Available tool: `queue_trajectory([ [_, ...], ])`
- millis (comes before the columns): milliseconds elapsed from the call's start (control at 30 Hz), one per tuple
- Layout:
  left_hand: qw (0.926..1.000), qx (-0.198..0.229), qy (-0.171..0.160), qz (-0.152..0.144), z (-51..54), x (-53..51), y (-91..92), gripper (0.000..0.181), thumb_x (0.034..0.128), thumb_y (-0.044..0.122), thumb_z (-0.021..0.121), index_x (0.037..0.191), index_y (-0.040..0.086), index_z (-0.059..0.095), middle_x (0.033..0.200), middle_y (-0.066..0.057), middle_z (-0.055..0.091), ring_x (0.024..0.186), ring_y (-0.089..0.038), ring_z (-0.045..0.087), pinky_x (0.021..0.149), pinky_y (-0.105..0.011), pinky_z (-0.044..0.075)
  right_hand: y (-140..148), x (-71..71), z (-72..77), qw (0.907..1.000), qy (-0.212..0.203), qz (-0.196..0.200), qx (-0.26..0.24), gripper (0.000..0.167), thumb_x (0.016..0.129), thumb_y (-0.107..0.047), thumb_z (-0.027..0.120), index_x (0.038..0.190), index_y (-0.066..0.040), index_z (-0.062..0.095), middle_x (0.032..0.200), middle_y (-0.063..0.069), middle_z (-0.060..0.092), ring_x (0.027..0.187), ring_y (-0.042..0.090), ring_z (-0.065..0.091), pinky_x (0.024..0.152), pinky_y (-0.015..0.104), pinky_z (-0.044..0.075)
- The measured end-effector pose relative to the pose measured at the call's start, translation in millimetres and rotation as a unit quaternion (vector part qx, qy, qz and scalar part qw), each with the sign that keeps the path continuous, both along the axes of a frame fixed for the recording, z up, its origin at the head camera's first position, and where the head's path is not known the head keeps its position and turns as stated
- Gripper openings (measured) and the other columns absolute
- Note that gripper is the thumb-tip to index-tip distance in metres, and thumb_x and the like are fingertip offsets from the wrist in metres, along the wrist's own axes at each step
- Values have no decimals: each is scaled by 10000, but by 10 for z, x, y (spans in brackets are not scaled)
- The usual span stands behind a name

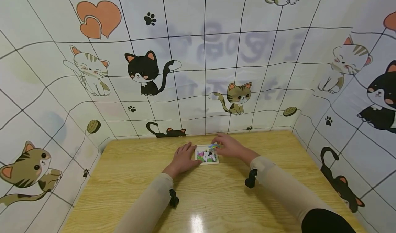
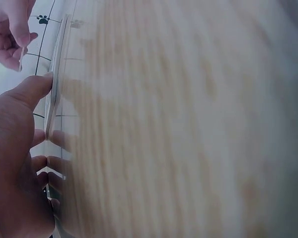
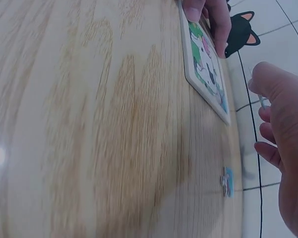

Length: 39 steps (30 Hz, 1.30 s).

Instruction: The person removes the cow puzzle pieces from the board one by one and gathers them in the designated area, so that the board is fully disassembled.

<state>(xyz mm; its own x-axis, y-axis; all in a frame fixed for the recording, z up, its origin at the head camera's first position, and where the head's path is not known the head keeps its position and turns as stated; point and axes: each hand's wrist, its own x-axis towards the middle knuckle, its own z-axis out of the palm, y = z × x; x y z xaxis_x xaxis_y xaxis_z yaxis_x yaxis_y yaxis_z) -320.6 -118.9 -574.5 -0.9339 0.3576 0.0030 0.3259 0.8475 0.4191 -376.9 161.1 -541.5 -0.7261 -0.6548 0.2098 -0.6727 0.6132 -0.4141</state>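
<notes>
A small jigsaw puzzle board [image 1: 206, 156] with a pale frame and a cow picture lies flat on the table. My left hand [image 1: 183, 158] holds it at its left side, the thumb on the near edge and the fingers farther back. Over the board's far right corner, my right hand [image 1: 229, 146] pinches a blue, green and yellow puzzle piece [image 1: 215, 146] between thumb and fingers. That piece appears edge-on as a thin sliver [image 2: 22, 59] in the left wrist view, apart from the board. Part of the picture beneath the right fingers is hidden.
Another puzzle piece [image 3: 228, 182] lies loose on the table, seen in the right wrist view to the right of the board. The wooden table [image 1: 136, 171] meets a white cat-patterned cloth [image 1: 191, 98] at its back and sides.
</notes>
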Motion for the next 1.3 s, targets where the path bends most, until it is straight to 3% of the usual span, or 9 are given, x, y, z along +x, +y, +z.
queue_trajectory([
  [400, 10000, 69, 26, -51, 9, 33, 0, 836, 925, 602, 646, 1583, 159, 383, 1658, -139, 253, 1526, -351, 211, 1194, -614, 154, 367, 67, 78, 9968, -503, -321, -535, 304, 933, -130, 727, 1232, -82, 701, 1142, 76, 600, 995, 239, 588, 803, 423, 518],
  [633, 9999, 63, 110, -75, 19, 44, -2, 839, 919, 609, 650, 1575, 151, 397, 1647, -148, 273, 1517, -356, 231, 1186, -622, 176, 572, 49, 77, 9969, -243, -572, -488, 259, 907, -112, 754, 1163, -110, 713, 1082, 38, 612, 926, 213, 588, 772, 397, 511],
  [1133, 9999, 146, 73, -57, 34, 36, 7, 831, 920, 584, 665, 1573, 147, 399, 1649, -149, 269, 1518, -361, 224, 1182, -635, 166, 943, 29, -1, 9939, -414, -861, -554, 275, 913, -72, 755, 1185, -62, 721, 1148, 97, 619, 959, 261, 593, 768, 405, 516],
  [1300, 9998, 165, 92, -58, -13, 21, 3, 830, 919, 581, 664, 1574, 145, 398, 1650, -153, 266, 1518, -365, 221, 1183, -635, 160, 1008, 39, -39, 9928, -477, -894, -633, 269, 909, -66, 757, 1174, -32, 729, 1135, 117, 630, 942, 257, 607, 749, 388, 526],
])
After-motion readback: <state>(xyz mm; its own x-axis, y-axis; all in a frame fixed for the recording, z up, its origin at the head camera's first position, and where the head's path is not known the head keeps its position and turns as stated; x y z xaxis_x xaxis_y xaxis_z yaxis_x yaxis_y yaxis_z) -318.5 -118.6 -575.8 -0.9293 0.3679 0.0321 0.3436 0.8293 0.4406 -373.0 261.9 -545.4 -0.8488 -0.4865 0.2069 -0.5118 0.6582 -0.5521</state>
